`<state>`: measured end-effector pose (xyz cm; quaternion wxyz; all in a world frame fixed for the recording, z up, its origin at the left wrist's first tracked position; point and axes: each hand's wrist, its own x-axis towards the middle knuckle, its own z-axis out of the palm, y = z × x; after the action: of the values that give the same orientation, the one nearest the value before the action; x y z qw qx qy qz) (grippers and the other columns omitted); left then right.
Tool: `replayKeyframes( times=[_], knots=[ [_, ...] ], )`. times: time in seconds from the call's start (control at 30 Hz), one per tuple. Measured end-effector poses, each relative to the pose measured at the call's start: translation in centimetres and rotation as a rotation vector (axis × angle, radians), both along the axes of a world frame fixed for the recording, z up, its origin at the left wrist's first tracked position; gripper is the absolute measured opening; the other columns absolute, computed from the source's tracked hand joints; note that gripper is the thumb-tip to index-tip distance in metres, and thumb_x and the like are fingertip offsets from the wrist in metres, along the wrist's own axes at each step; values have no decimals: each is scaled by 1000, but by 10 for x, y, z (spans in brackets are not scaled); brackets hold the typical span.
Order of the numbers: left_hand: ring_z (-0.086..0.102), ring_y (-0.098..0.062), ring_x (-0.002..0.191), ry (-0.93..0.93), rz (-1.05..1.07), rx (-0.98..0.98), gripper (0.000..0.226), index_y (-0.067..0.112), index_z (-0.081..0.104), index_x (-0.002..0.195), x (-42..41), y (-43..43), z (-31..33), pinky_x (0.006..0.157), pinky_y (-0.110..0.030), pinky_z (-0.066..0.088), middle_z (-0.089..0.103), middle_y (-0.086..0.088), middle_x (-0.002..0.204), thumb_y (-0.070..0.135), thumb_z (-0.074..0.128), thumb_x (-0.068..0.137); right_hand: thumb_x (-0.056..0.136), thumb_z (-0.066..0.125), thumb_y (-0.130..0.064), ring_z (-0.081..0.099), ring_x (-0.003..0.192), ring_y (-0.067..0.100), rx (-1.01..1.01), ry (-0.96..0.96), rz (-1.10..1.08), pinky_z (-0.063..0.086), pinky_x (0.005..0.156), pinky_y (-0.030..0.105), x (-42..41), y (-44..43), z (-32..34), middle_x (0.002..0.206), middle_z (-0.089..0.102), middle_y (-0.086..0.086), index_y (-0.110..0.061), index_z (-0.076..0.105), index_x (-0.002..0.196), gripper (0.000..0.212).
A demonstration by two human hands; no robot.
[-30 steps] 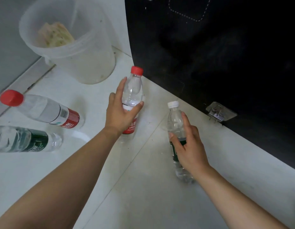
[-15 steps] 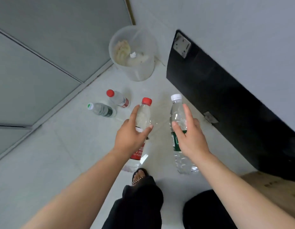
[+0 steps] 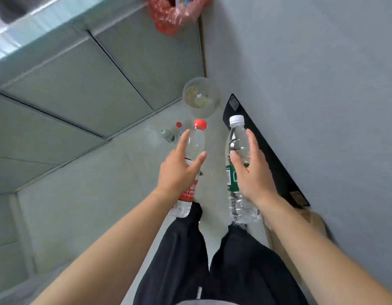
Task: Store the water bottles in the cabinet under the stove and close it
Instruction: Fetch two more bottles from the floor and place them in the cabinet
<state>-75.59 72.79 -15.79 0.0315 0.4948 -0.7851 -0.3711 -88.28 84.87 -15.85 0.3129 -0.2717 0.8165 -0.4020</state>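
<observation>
My left hand (image 3: 178,172) grips a clear red-capped bottle (image 3: 196,144) with a red label, held upright above the floor. My right hand (image 3: 254,175) grips a white-capped bottle (image 3: 237,137) with a green label, also upright and off the floor. Far below, two more bottles lie on the pale floor: a red-capped one (image 3: 178,126) and a green-labelled one (image 3: 168,135). Grey-green cabinet doors (image 3: 76,91) run along the left, all closed in view.
A translucent bucket (image 3: 200,100) with scraps stands on the floor by the wall corner. A black panel (image 3: 267,150) lies along the base of the grey right wall. A red plastic bag (image 3: 173,14) hangs at the top. My black-trousered legs (image 3: 212,260) fill the bottom.
I have risen from a crouch with both bottles lifted off the floor. The floor, bucket and the two lying bottles now look much farther away.
</observation>
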Motion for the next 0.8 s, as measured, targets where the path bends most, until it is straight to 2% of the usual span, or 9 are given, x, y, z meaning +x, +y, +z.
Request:
replayKeyframes(
  times=[0.07, 0.13, 0.27, 0.4, 0.53, 0.63, 0.73, 0.8],
  knots=[
    [54, -12, 83, 31, 62, -17, 65, 43, 22, 142, 11, 19, 16, 77, -28, 38, 59, 14, 73, 51, 54, 87, 94, 44, -41, 28, 138, 11, -7, 18, 56, 27, 104, 27, 3, 13, 18, 152, 27, -6, -38, 10, 145, 62],
    [58, -13, 81, 48, 137, -42, 63, 45, 24, 141, 24, 36, 28, 75, -28, 40, 61, 14, 66, 50, 54, 86, 94, 43, -43, 32, 136, 14, 1, 47, 114, 31, 106, 33, 10, 22, 31, 151, 30, -3, -39, 10, 145, 61],
    [60, -21, 97, 43, 319, -74, 63, 44, 23, 141, 60, 59, 44, 78, -31, 40, 64, 4, 78, 51, 53, 86, 93, 42, -44, 42, 126, 20, 21, 60, 250, 39, 101, 40, 37, 25, 50, 141, 41, 4, -38, 10, 145, 61],
    [61, -23, 85, 20, 466, -116, 64, 46, 21, 140, 121, 75, 57, 76, -36, 47, 64, 0, 76, 55, 52, 84, 94, 42, -42, 35, 131, 18, 11, 28, 456, 31, 103, 35, 79, 15, 69, 146, 34, 1, -38, 9, 146, 61],
    [59, -27, 92, 15, 693, -150, 67, 46, 18, 141, 185, 80, 65, 78, -38, 47, 64, -3, 91, 57, 50, 84, 94, 42, -42, 34, 132, 15, 11, 52, 631, 30, 99, 32, 132, -4, 83, 147, 31, -2, -40, 10, 145, 60],
    [59, -31, 94, -36, 788, -193, 69, 45, 16, 142, 237, 77, 70, 72, -36, 43, 63, -6, 96, 60, 49, 83, 93, 42, -44, 36, 129, 14, 18, 76, 743, 30, 92, 30, 179, -23, 88, 146, 32, -2, -43, 10, 144, 60],
    [59, -32, 96, -66, 884, -203, 69, 44, 17, 143, 304, 77, 73, 72, -34, 40, 63, -8, 103, 58, 49, 84, 91, 44, -47, 46, 106, 15, 54, 126, 823, 34, 83, 31, 240, -43, 92, 129, 42, -1, -47, 11, 143, 61],
    [58, -32, 98, -78, 961, -199, 69, 43, 17, 143, 356, 81, 74, 72, -32, 38, 63, -8, 108, 58, 49, 84, 91, 45, -48, 45, 92, 14, 66, 145, 879, 34, 78, 32, 291, -56, 94, 117, 40, -5, -48, 11, 142, 61]
  ],
)
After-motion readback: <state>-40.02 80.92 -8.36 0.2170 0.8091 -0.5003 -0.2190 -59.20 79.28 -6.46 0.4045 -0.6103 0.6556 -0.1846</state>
